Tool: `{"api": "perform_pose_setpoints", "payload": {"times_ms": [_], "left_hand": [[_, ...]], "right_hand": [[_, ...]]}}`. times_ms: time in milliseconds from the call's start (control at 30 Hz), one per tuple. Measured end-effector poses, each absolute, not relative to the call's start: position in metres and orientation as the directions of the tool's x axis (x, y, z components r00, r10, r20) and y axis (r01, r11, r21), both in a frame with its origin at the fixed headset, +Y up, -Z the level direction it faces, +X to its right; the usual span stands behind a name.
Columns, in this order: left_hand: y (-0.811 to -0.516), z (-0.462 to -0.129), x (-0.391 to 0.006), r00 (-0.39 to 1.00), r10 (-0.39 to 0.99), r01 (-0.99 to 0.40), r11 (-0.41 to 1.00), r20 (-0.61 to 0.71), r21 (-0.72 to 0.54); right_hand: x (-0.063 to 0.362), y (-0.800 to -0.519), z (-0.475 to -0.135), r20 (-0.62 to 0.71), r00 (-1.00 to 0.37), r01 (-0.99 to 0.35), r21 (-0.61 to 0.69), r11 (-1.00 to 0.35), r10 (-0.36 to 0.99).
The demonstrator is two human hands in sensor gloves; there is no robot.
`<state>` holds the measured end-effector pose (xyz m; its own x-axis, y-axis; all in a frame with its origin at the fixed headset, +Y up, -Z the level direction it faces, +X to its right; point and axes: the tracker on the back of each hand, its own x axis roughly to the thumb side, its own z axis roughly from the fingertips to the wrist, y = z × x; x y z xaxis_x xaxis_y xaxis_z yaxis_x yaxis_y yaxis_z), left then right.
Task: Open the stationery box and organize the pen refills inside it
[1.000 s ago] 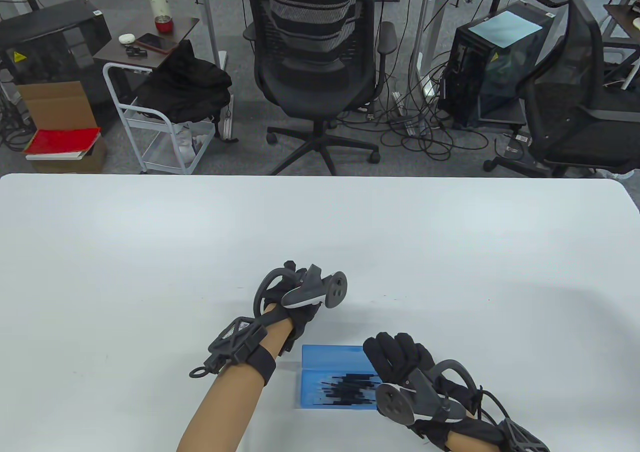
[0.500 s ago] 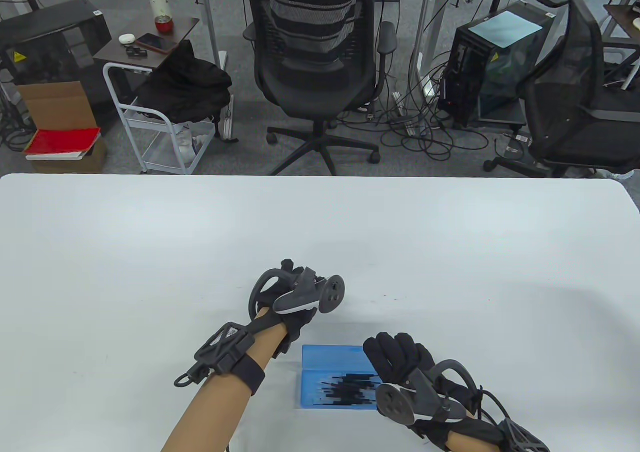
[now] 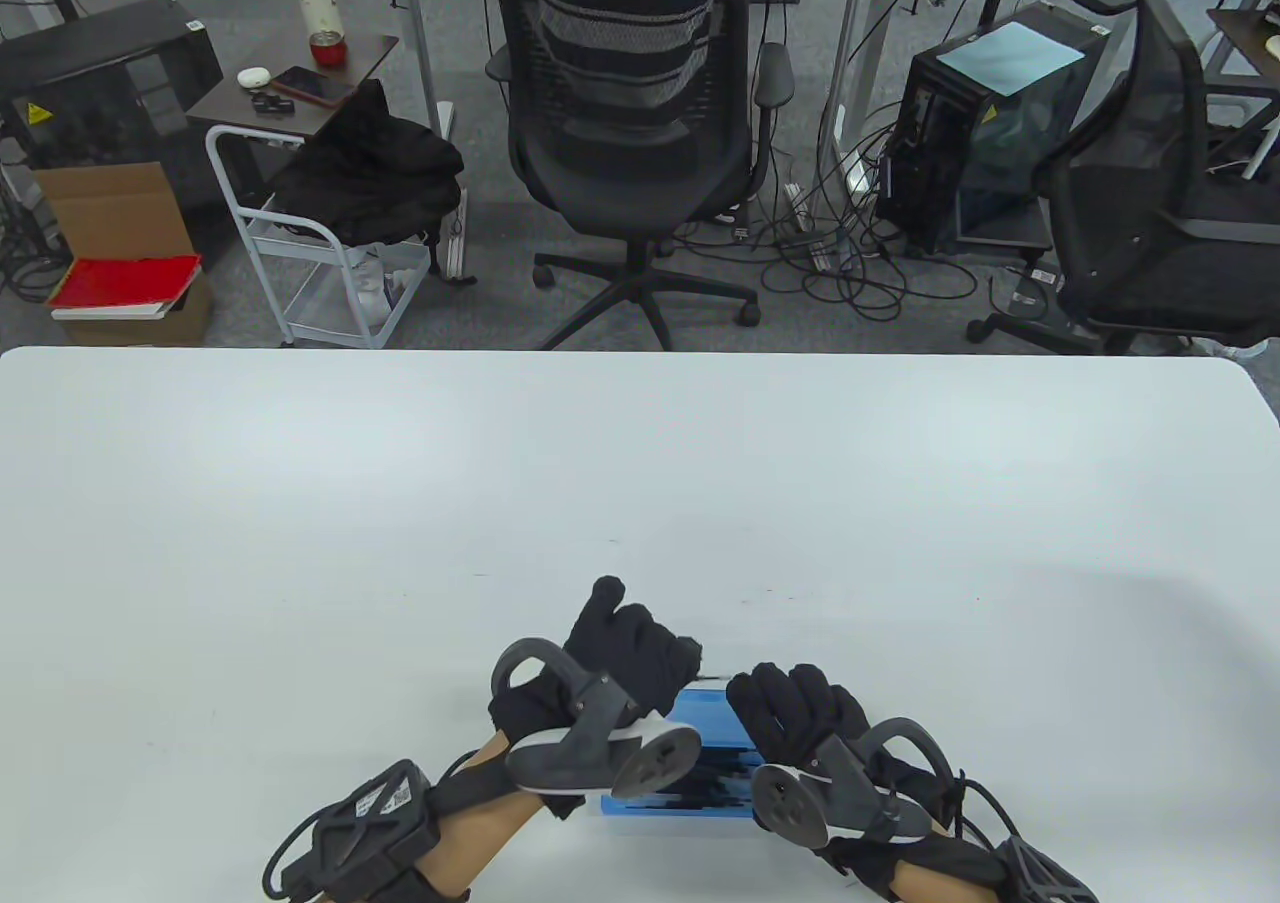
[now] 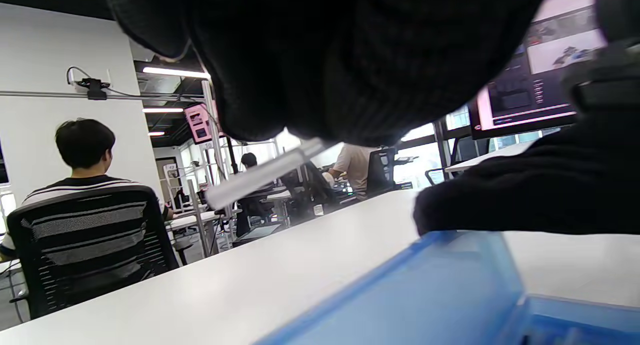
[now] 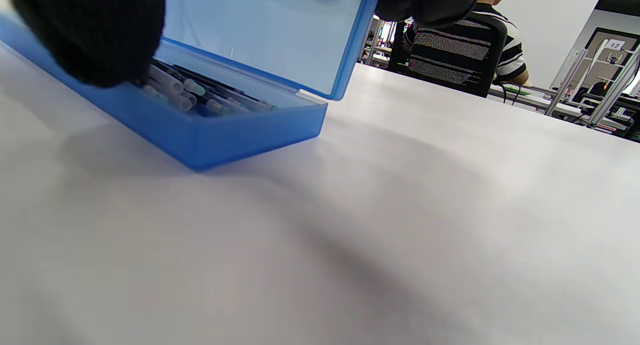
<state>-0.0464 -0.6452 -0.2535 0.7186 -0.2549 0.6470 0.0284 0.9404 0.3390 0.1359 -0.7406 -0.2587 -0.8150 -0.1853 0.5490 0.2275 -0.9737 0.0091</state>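
Observation:
A translucent blue stationery box (image 3: pixel 716 719) lies near the table's front edge, its lid (image 5: pixel 260 30) tilted up. Several pen refills (image 5: pixel 200 92) lie inside the base, dark in the table view (image 3: pixel 715 788). My right hand (image 3: pixel 800 713) holds the box at its right end: the fingers curl over the lid's top edge and the thumb (image 5: pixel 90 35) rests in the base. My left hand (image 3: pixel 640 653) hovers over the box's left end, its fingers curled round one pale refill (image 4: pixel 260 175) that sticks out from the fist, above the lid (image 4: pixel 425 290).
The white table (image 3: pixel 640 463) stretches wide beyond the box. Past its far edge stand a black office chair (image 3: pixel 625 73) with a seated person, a white cart (image 3: pixel 320 243) and a computer tower (image 3: pixel 990 123) among floor cables.
My left hand has come back from farther out on the table, toward me and to the right, and now covers the box's left end. The right hand and box have stayed put.

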Motion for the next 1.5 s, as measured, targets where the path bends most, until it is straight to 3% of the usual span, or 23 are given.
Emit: {"api": "perform_pose_setpoints", "payload": {"times_ms": [233, 433, 833, 1200, 1500], "left_hand": [[-0.670, -0.220, -0.039, 0.670, -0.296, 0.058, 0.935, 0.681, 0.349], [-0.700, -0.221, -0.032, 0.666, -0.245, 0.041, 0.955, 0.704, 0.294], [-0.743, -0.225, -0.018, 0.632, -0.368, 0.157, 0.923, 0.682, 0.352], [-0.745, -0.225, -0.018, 0.629, -0.366, 0.155, 0.923, 0.685, 0.351], [-0.708, -0.221, -0.055, 0.682, -0.194, -0.122, 0.921, 0.705, 0.371]], "right_hand": [[0.136, -0.740, -0.259, 0.549, -0.816, 0.225, 0.012, -0.974, -0.181], [0.136, -0.740, -0.259, 0.548, -0.816, 0.225, 0.011, -0.974, -0.182], [0.134, -0.741, -0.258, 0.543, -0.815, 0.237, -0.005, -0.971, -0.202], [0.131, -0.741, -0.254, 0.527, -0.816, 0.258, -0.032, -0.965, -0.236], [0.126, -0.740, -0.248, 0.507, -0.804, 0.308, -0.089, -0.947, -0.309]]}}
